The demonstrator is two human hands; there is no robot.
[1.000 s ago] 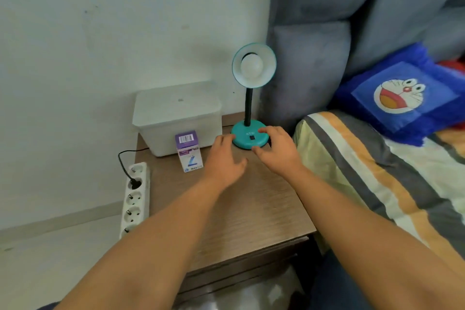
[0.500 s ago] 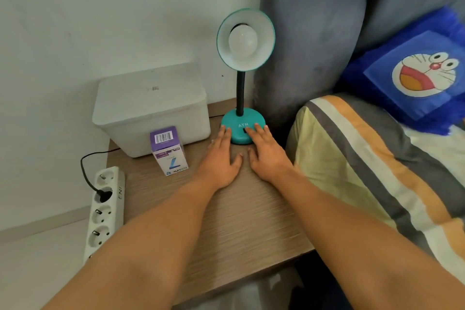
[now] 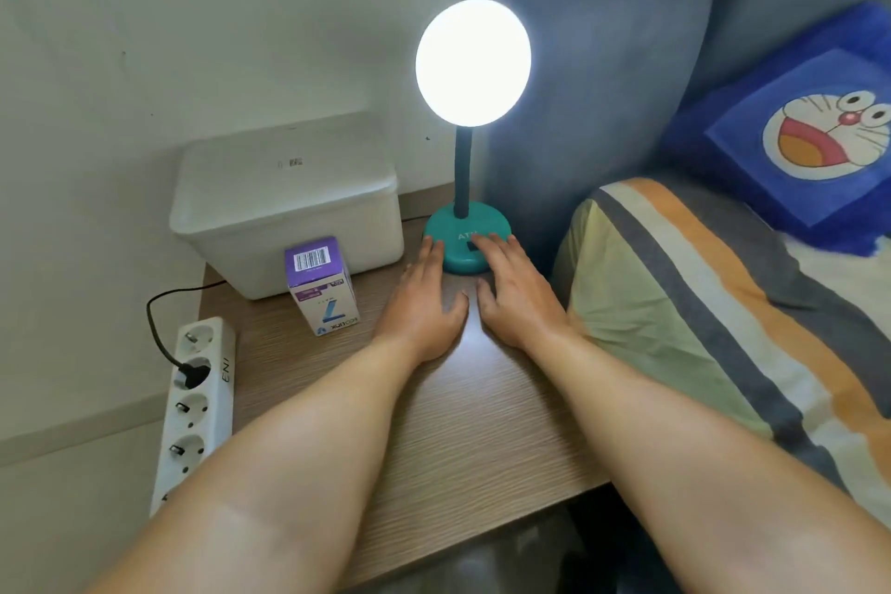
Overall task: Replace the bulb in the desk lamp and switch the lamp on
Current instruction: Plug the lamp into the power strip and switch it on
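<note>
We stretch both forearms across the bedside table point(image 3: 448, 439) toward the lamp point(image 3: 466, 236), palms down. Our left hand point(image 3: 424, 304) lies flat, fingers spread and empty, its tips touching the left edge of the lamp's teal base. Our right hand point(image 3: 516, 294) is open too, its fingertips resting on the base by the switch. The lamp glows, standing just right of the white box point(image 3: 289, 217).

Your desk lamp point(image 3: 465, 227) stands at the back right of the bedside table point(image 3: 434, 424), against the bed point(image 3: 699, 328). Left of it sits a lidded bin point(image 3: 289, 212), the bulb box point(image 3: 322, 285) before it. The power strip point(image 3: 195, 405) lies off the table's left edge.
</note>
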